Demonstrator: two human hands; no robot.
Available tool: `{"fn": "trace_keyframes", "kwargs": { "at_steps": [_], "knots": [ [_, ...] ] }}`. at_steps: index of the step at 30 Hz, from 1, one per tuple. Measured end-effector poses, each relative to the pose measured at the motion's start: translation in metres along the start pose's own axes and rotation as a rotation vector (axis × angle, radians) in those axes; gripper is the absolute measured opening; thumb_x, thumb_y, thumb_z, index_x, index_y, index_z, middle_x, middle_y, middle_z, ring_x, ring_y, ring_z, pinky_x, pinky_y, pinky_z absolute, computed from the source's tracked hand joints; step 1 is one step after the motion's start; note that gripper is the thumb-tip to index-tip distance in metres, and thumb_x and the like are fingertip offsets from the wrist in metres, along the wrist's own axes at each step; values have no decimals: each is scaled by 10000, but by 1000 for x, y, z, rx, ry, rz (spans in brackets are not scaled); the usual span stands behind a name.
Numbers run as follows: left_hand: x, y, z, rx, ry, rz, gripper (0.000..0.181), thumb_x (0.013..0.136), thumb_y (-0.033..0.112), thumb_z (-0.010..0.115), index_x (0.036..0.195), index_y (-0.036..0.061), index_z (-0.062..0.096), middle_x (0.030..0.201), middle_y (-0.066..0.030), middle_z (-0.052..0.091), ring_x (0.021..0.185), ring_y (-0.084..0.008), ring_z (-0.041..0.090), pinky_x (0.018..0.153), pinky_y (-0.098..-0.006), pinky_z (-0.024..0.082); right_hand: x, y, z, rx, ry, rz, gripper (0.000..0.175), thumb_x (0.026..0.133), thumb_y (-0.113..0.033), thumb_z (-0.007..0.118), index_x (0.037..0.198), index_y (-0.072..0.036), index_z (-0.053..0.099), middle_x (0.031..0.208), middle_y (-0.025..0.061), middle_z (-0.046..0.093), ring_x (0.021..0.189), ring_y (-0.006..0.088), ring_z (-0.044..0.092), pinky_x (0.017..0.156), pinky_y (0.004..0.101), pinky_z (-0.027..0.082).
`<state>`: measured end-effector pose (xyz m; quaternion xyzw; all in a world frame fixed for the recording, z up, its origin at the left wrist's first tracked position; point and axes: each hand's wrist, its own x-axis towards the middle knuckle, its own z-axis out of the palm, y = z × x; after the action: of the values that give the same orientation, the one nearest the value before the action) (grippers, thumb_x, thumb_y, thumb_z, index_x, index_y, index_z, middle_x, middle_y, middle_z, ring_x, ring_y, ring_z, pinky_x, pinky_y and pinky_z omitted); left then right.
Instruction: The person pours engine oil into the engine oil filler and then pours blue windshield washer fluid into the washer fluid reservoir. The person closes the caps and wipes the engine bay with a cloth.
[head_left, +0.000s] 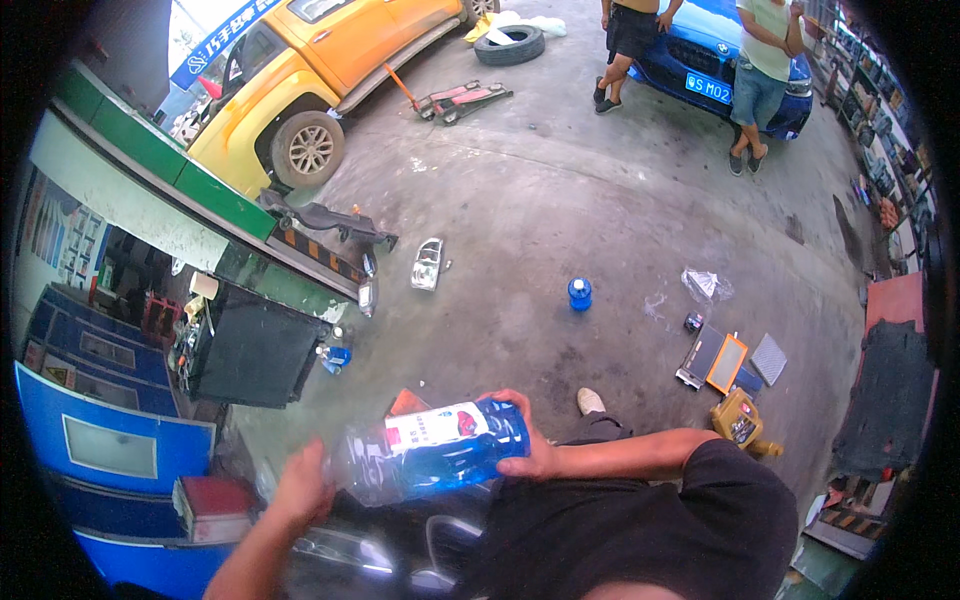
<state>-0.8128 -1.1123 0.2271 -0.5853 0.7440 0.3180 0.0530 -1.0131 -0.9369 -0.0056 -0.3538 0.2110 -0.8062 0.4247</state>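
A large clear plastic bottle of blue liquid (450, 450) lies nearly level in front of me, with a printed label along its upper side. My right hand (525, 442) grips its base end, where the blue liquid has gathered. At the neck end is my left hand (304, 480), blurred, its fingers closed around the neck; the cap cannot be made out. Beneath the bottle is a dark glossy surface with a clear lamp lens (341, 551), partly covered by my arms and shirt. A second blue-filled bottle (579, 295) stands upright on the floor farther ahead.
Filters (727, 364) and a gold oil jug (735, 420) are on the floor at right. Ahead lie a headlight unit (427, 265), a floor jack (465, 101) and a tyre (510, 46). A yellow pickup (360, 52) and a blue car (686, 56) with two people stand beyond.
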Motion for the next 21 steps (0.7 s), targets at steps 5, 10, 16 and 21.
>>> {"fn": "trace_keyframes", "kwargs": {
  "at_steps": [5,10,16,21],
  "knots": [
    [-4,8,-11,-396,-399,-595,530,913,569,298,654,126,427,449,2,272,342,-148,222,355,-323,191,9,2,-10,-274,-131,-148,938,714,-209,786,1397,-151,146,1338,218,263,1281,329,333,1057,458,323],
    [-1,8,-14,-522,-420,-633,507,920,541,325,652,123,424,475,13,296,360,-135,247,361,-309,195,14,-1,-10,-314,-135,-195,942,702,-210,793,1392,-145,154,1340,238,252,1281,344,334,1045,453,340],
    [-3,7,-1,-647,-261,-522,425,928,489,363,733,122,453,496,0,324,364,-143,287,359,-314,226,12,4,-6,-210,-57,-184,928,713,-207,780,1396,-152,154,1354,204,265,1286,328,340,1057,456,332],
    [-10,17,20,-655,12,-105,313,948,452,414,936,143,457,666,-7,425,468,-99,374,395,-255,287,12,0,-5,98,56,31,939,728,-212,754,1422,-167,123,1371,154,305,1309,298,343,1082,448,310]
  ]
}}
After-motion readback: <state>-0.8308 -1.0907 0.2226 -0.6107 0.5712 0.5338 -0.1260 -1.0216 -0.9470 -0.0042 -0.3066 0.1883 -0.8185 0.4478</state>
